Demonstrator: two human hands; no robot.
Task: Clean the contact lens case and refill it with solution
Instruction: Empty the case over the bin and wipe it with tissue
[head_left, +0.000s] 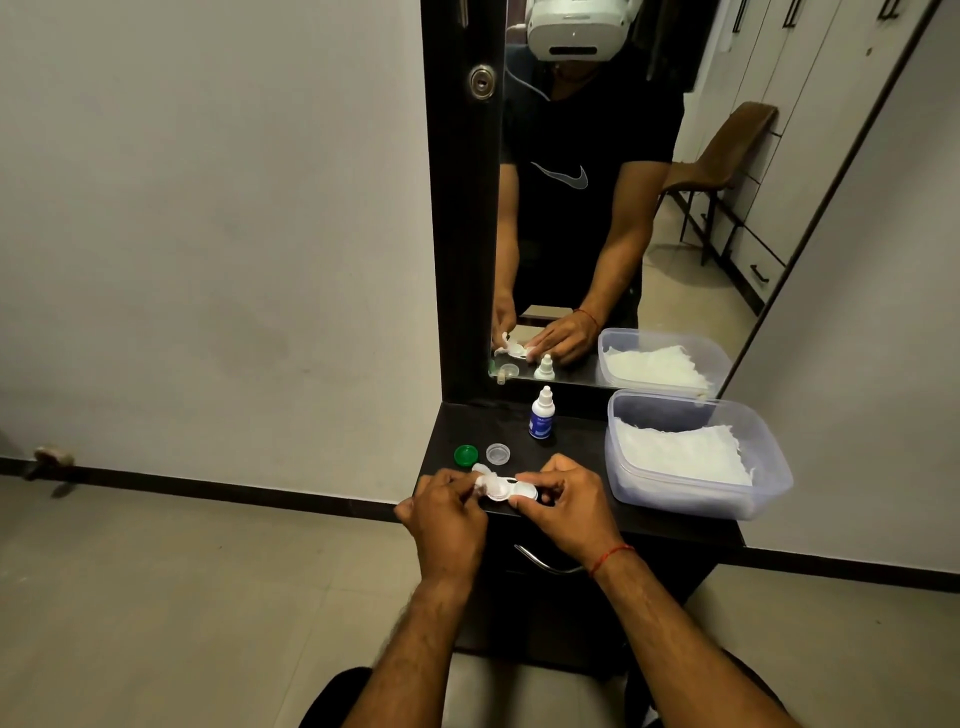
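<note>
In the head view, the writing on the solution bottle (542, 417)'s blue label cannot be read. The contact lens case (511, 491) is held over the bench (575, 444)'s front edge, its long axis along that edge. Its right end is gripped by the right hand (569, 512)'s fingers. A tissue wad (482, 481) is pinched against its left well by the left hand (448, 512).

- A grey wall (208, 234) is edged by dark skirting (234, 487).
- The floor (156, 597) is tiled pale.
- A mirror (691, 291) is mounted above the black table (579, 431); a chair (727, 150) is reflected.
</note>
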